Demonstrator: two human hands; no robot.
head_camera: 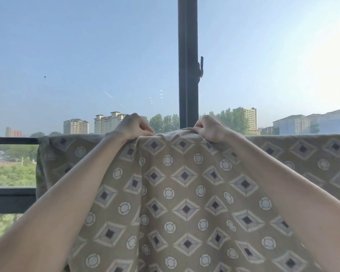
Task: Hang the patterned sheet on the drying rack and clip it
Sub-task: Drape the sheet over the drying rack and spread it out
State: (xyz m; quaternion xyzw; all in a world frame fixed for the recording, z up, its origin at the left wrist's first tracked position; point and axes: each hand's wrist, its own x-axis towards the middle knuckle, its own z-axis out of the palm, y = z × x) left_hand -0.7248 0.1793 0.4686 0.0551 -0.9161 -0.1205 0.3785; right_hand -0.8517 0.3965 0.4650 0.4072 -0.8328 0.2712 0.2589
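Left hand [134, 126], right hand [208, 128] pinch patterned sheet [185, 193] top edge over rail [12, 140]

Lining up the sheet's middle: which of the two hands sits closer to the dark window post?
The right hand: it overlaps the foot of the window post while pinching the sheet. The left hand pinches further off, trees showing between.

A dark drying rack bar [12, 140] shows bare at far left; the patterned sheet [185, 193] drapes over it rightward.
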